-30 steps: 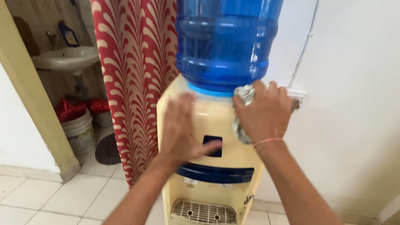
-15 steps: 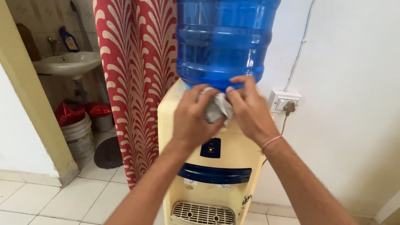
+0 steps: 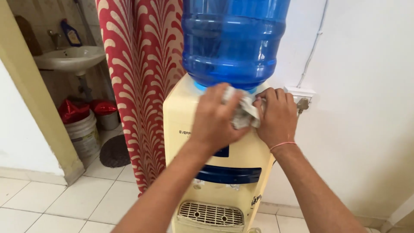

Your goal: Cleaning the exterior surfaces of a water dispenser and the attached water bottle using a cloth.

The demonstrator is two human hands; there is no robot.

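Observation:
A cream water dispenser (image 3: 181, 129) stands against the white wall with a big blue water bottle (image 3: 235, 41) upside down on top. My left hand (image 3: 215, 118) and my right hand (image 3: 278, 116) are both at the dispenser's upper front, just under the bottle. Between them they grip a crumpled grey-white cloth (image 3: 243, 113), pressed against the dispenser's top. A thin pink band circles my right wrist. The dispenser's dark blue tap recess (image 3: 228, 174) and the drip grille (image 3: 211, 213) lie below my arms.
A red and cream patterned curtain (image 3: 140, 86) hangs left of the dispenser. Beyond it are a white sink (image 3: 71, 58), a white bucket (image 3: 84, 133) with red bags and a dark round mat (image 3: 114, 151). A wall socket (image 3: 302, 97) with a cable sits to the right. The floor is tiled.
My right hand brought the cloth from the dispenser's right side to its upper front. My left hand rose from the front panel to meet it, and both now grip the cloth.

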